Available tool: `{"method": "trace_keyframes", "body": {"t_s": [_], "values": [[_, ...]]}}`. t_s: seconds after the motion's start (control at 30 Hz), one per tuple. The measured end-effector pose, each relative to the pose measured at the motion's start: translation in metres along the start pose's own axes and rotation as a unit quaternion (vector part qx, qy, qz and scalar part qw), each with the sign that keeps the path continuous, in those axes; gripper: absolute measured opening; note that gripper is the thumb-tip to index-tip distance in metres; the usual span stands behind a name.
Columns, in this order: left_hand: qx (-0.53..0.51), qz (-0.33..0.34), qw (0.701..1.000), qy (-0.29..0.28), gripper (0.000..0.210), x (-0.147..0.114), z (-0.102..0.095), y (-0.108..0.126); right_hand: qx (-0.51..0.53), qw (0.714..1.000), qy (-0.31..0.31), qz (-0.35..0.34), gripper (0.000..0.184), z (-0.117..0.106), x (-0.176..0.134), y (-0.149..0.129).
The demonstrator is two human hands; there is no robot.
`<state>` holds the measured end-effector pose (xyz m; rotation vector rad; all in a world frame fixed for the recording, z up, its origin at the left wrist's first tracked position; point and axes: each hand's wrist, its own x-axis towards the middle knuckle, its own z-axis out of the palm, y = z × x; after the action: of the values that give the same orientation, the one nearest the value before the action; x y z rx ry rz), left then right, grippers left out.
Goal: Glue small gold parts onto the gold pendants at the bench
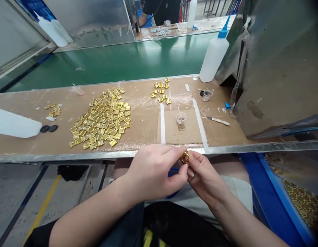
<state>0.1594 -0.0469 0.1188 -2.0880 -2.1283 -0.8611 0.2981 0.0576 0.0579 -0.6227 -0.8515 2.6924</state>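
A small shiny gold metal piece (pixel 185 157), ring-like in outline, is pinched between my two hands just off the bench's front edge. My left hand (pixel 159 168) grips it from the left with thumb and index finger. From the right, the fingertips of my right hand (pixel 203 175) hold the same piece. Beyond them, a small clear cup (pixel 180 118) stands on a cardboard sheet (pixel 171 135) between two white tape strips. Further back lies a loose group of gold pieces (pixel 161 91). To the left spreads a large pile of flat gold squares (pixel 102 120).
A white bottle with a blue nozzle (pixel 214 56) stands at the back right. A white-handled knife (pixel 218 120) lies on the right. Another white bottle (pixel 16 122) lies at left. A blue bin (pixel 274 195) holds gold pieces below. Across the green belt (pixel 117 63), a person stands.
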Motion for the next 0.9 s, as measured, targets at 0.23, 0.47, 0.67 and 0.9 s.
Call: {"method": "trace_keyframes", "body": {"t_s": [0.23, 0.47, 0.67, 0.9], "values": [[0.003, 0.006, 1.000, 0.013, 0.024, -0.003, 0.005, -0.005, 0.013, 0.999, -0.002, 0.029, 0.029, -0.004, -0.001, -0.001], [-0.056, -0.015, 0.998, 0.003, 0.024, -0.009, 0.005, -0.014, 0.008, 0.999, -0.024, 0.041, 0.025, -0.001, 0.002, -0.001], [-0.478, -0.276, 0.833, -0.039, 0.018, -0.007, 0.003, -0.030, -0.004, 1.000, -0.018, -0.008, 0.029, 0.006, -0.004, -0.008], [-0.734, -0.367, 0.571, -0.026, 0.029, -0.008, 0.004, -0.047, -0.013, 1.000, -0.008, -0.012, 0.028, 0.003, -0.005, -0.012]]}}
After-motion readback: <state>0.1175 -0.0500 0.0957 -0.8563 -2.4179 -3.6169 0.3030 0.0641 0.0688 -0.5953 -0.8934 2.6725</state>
